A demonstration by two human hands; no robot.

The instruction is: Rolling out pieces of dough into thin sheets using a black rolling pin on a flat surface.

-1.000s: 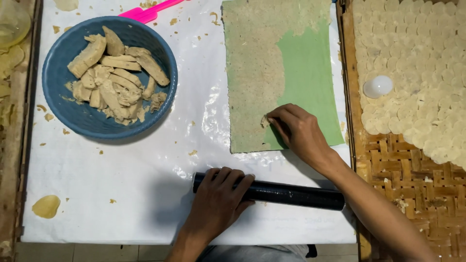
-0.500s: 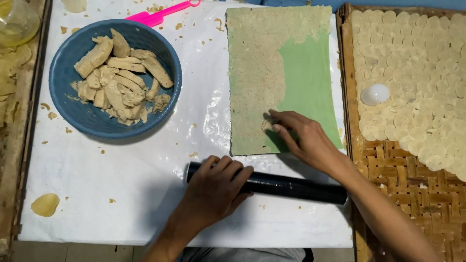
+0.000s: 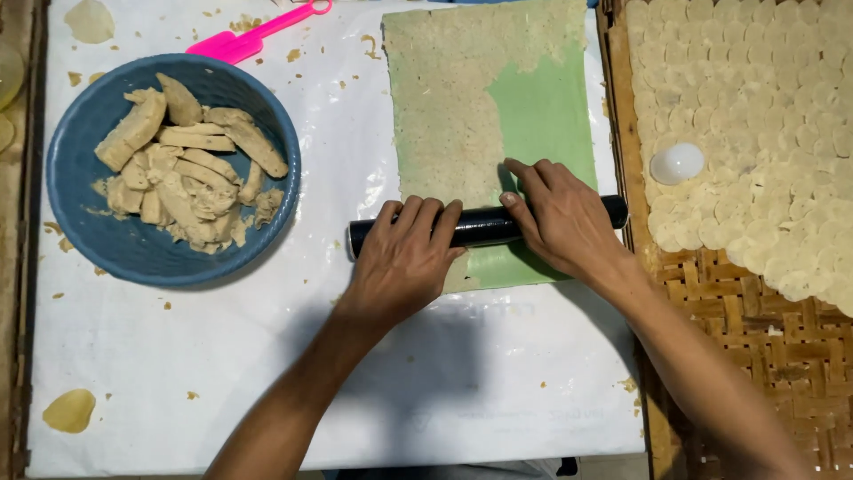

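Note:
A black rolling pin (image 3: 484, 227) lies across the near end of a green mat (image 3: 544, 116) that is partly covered by a thin sheet of beige dough (image 3: 444, 98). My left hand (image 3: 404, 258) rests palm down on the pin's left part. My right hand (image 3: 560, 218) presses on its right part, fingers spread over the pin and touching the dough edge. Both hands lie flat on the roller rather than wrapped around it.
A blue bowl (image 3: 80, 240) with several dough pieces stands at the left. A pink plastic scraper (image 3: 258, 36) lies at the top. A woven bamboo tray (image 3: 737, 293) on the right holds many round dough discs and a small white cap (image 3: 677, 163). White plastic sheet (image 3: 222, 373) covers the table.
The rolling pin has moved away from me onto the mat's near end. My right hand left the dough edge and joined my left hand on the pin.

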